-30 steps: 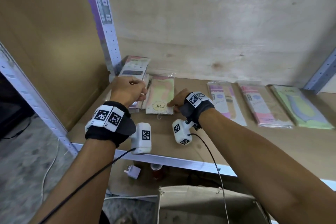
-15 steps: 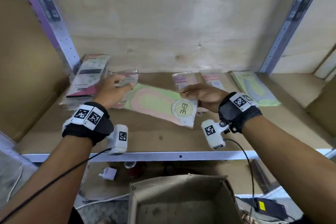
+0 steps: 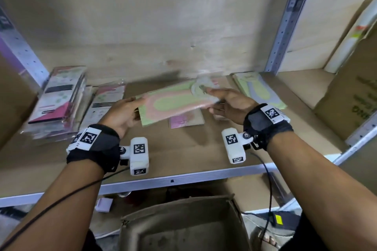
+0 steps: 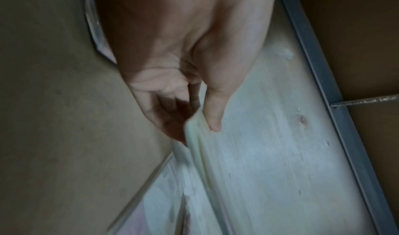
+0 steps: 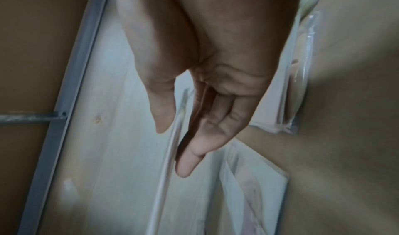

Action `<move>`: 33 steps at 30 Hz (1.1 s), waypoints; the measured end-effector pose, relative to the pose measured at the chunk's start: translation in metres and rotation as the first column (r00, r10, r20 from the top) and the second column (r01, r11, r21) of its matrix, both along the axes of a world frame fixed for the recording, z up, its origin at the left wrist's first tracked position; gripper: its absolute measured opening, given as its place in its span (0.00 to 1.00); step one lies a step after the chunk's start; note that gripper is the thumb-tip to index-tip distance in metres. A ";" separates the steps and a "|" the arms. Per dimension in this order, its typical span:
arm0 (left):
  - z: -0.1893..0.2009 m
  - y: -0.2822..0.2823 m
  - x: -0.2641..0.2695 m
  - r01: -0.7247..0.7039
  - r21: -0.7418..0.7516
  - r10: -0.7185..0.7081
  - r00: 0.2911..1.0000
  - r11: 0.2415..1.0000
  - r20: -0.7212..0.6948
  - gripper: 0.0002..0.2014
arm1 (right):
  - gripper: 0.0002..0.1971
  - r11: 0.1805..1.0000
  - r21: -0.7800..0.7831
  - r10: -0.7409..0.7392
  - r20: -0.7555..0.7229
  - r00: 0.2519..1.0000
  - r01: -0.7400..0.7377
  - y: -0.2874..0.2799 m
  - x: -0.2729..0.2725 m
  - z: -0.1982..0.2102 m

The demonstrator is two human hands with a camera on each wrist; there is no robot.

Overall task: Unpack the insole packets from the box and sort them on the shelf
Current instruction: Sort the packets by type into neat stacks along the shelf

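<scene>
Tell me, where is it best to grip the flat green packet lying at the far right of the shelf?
The flat green insole packet lies flat and thin on the wooden shelf, so a top grab would likely slip. Probably best: the right hand pinches its near short edge from the front, thumb on top, fingers underneath.

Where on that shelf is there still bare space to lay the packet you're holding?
Bare board runs along the shelf front, between the lying packets and the metal edge, and at the far right between the green packet and the cardboard box. The left end is crowded with a stack of packets.
</scene>
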State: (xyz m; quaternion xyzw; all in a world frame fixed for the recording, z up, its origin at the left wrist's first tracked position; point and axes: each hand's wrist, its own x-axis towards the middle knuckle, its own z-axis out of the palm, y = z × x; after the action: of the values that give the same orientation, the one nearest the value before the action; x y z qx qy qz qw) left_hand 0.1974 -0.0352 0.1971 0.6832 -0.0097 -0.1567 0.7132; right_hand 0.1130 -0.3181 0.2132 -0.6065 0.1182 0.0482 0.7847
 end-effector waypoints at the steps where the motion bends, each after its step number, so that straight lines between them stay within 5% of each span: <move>1: -0.001 -0.006 -0.001 -0.009 -0.045 0.008 1.000 0.999 -0.016 0.12 | 0.18 0.999 0.041 -0.009 0.014 1.000 0.008 -0.002 0.000 0.001; 3: -0.001 -0.019 -0.004 -0.008 -0.134 0.002 0.999 0.991 -0.047 0.04 | 0.15 0.996 0.078 -0.035 0.052 0.998 0.031 -0.004 0.002 0.002; 8: -0.005 -0.049 -0.017 0.091 -0.223 -0.099 0.995 0.970 -0.025 0.08 | 0.08 0.998 0.013 -0.069 0.090 0.994 0.069 -0.002 0.005 0.001; 16: -0.010 -0.061 -0.029 0.284 0.092 -0.288 0.957 0.954 0.029 0.08 | 0.19 0.976 -0.214 -0.017 0.053 0.998 0.028 0.005 0.003 -0.001; 20: -0.005 -0.041 -0.015 0.112 0.121 -0.123 0.989 0.986 0.083 0.26 | 0.16 0.964 -0.262 0.063 0.037 0.997 -0.051 0.004 0.000 -0.001; 25: 0.001 -0.013 -0.005 -0.026 -0.030 0.028 0.996 0.999 0.084 0.27 | 0.16 0.904 -0.393 0.198 0.027 0.980 -0.172 0.009 -0.001 -0.004; 33: -0.002 0.001 -0.006 -0.155 0.110 0.141 0.982 0.982 0.125 0.27 | 0.13 0.880 -0.416 0.266 0.030 0.964 -0.230 0.018 0.001 -0.012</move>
State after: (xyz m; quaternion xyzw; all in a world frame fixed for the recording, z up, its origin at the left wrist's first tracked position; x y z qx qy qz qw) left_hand 0.1917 -0.0347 0.1951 0.7315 0.0091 -0.0631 0.6789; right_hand 0.1145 -0.3002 0.2010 -0.7688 0.0133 0.0962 0.6320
